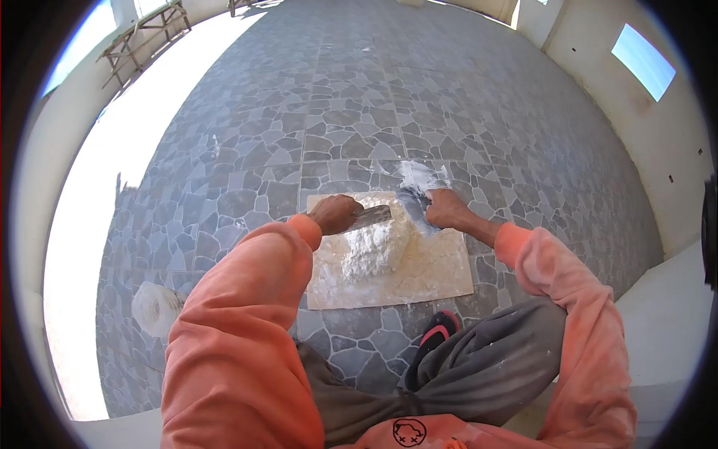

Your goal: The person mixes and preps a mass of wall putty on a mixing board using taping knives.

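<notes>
My left hand [336,215] is closed on the handle of a putty knife [372,217], whose flat metal blade lies against a heap of white plaster-like material [374,251]. The heap sits on a pale, dusty board [441,269] on the floor. At the board's upper right, my right hand [446,209] is closed around the edge of a dark grey tool or container [415,207] smeared with white; its exact shape is hard to make out. White powder [422,176] is scattered on the tiles just beyond it.
Grey stone-patterned tiles [262,135] cover the floor. A roll of whitish translucent material [155,309] stands at the left. My shoe [440,329] is close to the board's front edge. A wooden frame [142,41] stands at the far left, and a wall [598,82] runs along the right.
</notes>
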Demonstrator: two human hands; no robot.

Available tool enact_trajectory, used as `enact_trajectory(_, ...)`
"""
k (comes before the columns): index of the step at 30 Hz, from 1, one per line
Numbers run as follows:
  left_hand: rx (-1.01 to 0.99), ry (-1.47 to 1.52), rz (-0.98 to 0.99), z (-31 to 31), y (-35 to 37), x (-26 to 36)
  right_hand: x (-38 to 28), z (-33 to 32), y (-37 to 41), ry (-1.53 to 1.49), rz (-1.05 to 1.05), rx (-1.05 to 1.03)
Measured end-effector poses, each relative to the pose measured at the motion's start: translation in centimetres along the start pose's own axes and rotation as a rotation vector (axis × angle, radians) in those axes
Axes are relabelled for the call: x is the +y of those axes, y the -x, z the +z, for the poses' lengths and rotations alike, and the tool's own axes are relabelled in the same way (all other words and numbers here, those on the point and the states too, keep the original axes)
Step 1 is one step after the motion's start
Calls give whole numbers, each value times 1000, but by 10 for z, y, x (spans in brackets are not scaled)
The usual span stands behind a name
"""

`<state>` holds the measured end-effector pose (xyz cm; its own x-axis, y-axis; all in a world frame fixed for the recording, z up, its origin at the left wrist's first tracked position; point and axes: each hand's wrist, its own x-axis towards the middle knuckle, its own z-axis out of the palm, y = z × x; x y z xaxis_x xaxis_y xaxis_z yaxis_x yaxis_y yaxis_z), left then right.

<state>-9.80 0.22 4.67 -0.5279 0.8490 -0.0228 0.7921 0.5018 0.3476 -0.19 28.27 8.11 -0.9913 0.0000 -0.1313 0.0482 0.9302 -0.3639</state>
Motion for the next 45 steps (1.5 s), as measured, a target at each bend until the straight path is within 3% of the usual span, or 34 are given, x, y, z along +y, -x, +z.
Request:
enact_trajectory(4,125,-247,233,0,9,-1,-8,10,15,94,-72,14)
enact_trajectory(7,114,-371,303,-15,15,6,-7,15,28,117,-169,-2)
enact_trajectory(14,122,-465,295,-20,21,2,-12,19,51,23,-476,118)
enact_trajectory(24,157,-366,283,-17,34,-2,-18,28,59,121,-682,198)
enact_trajectory(36,206,-209,291,-36,50,27,-30,30,50,99,-647,102)
enact_trajectory(45,263,-111,398,-49,54,61,-19,30,29,298,-419,-10)
